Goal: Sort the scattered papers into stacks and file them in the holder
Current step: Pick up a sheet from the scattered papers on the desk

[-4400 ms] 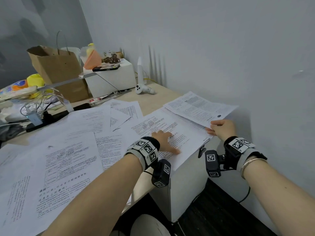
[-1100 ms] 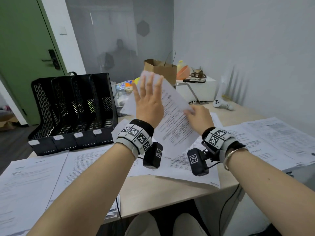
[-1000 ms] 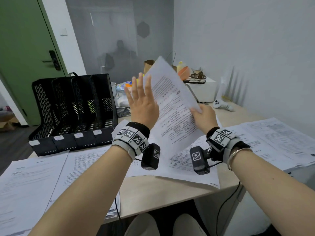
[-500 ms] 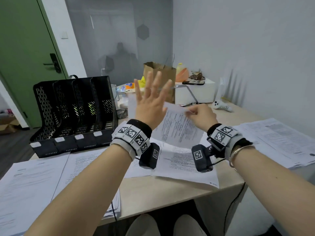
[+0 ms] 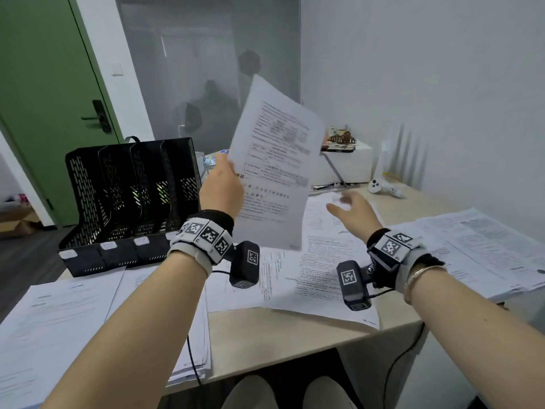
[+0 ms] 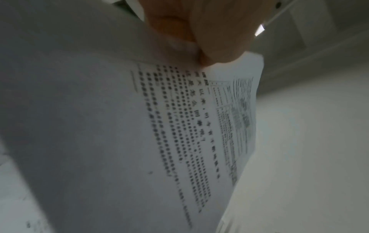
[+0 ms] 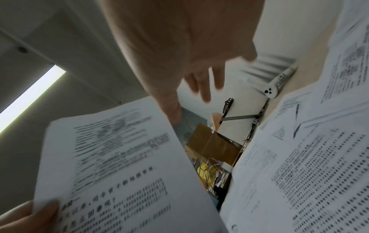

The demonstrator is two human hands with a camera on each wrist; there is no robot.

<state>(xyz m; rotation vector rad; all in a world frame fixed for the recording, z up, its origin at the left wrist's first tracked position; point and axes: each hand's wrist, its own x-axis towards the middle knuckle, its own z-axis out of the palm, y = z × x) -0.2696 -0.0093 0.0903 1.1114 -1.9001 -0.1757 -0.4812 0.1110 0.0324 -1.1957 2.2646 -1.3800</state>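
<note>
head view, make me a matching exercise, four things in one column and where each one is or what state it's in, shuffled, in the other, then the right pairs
Things:
1. left hand
2. right hand
3. black file holder
4. white controller

Places or states:
A. lies on the desk near the wall, far right
B. stands at the desk's back left, slots showing no papers
C. grips a printed sheet raised off the desk
D. open, fingers spread above the scattered papers

Pairs: 1-C, 2-D, 3-B, 4-A

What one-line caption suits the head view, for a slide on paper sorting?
Left hand lifts a printed white sheet beside the black mesh file holder; open right hand reaches over scattered papers.
</note>
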